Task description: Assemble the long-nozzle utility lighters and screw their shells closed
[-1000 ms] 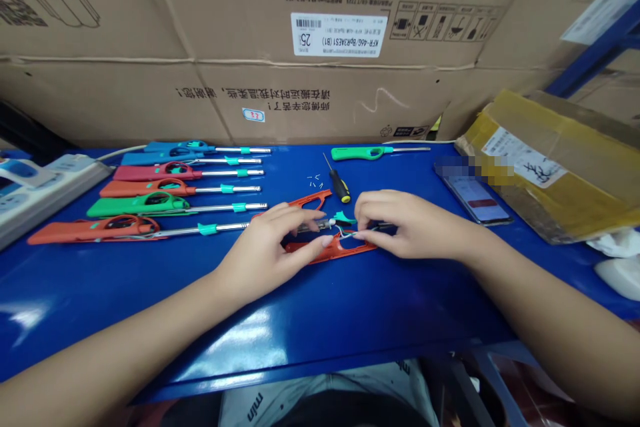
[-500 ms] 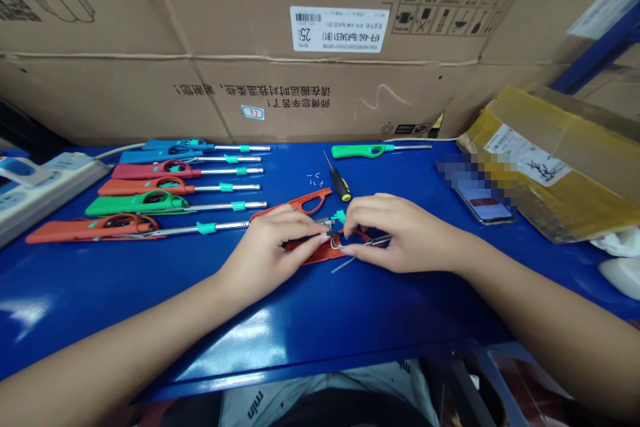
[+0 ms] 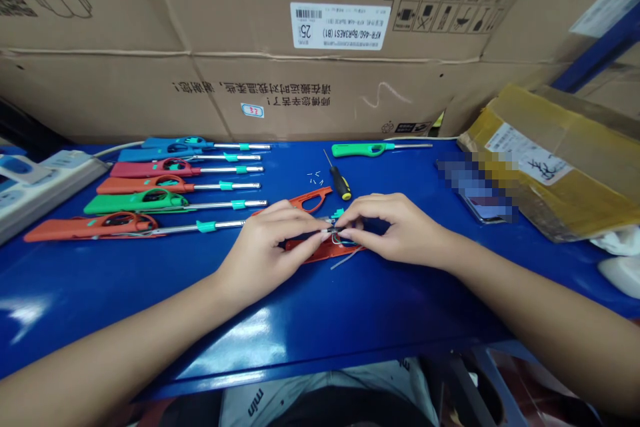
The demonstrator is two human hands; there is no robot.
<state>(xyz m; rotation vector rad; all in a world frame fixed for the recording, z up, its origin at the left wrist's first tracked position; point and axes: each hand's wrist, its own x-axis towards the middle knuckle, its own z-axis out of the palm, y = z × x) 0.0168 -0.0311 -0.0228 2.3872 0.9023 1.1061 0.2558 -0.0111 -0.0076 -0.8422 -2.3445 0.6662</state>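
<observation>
Item, your left hand [image 3: 280,243]: thumb and forefinger closed on a small dark part [image 3: 331,231], held above the lower orange casing half [image 3: 323,252]. Item, your right hand [image 3: 383,227]: fingertips drawn in close at that part's other end; whether they grip it or only steady it, I cannot tell. Item, thin wires [image 3: 341,240], trailing beneath your right fingertips; fine and loose, they could snag or pull free should your two hands draw apart unevenly. Item, the dark part itself, tiny and mostly covered by your fingers; a slack pinch could let it drop into the casing or onto the blue tabletop [image 3: 250,347], whose glossy surface would probably let it skid. Item, a clear strip [image 3: 344,261], lying askew across the lower half's near edge; a brush of your right thumb could sweep it off. Item, one teal piece [image 3: 339,213], just beyond your fingertips, apt to be nudged. Item, the upper orange casing half [image 3: 299,202], lying beyond your left fingers; a forward push would shift it. Item, small silvery slivers [image 3: 315,179], loose beside the screwdriver [image 3: 341,184]; a careless reach for that handle could roll it into them and scatter the lot.
</observation>
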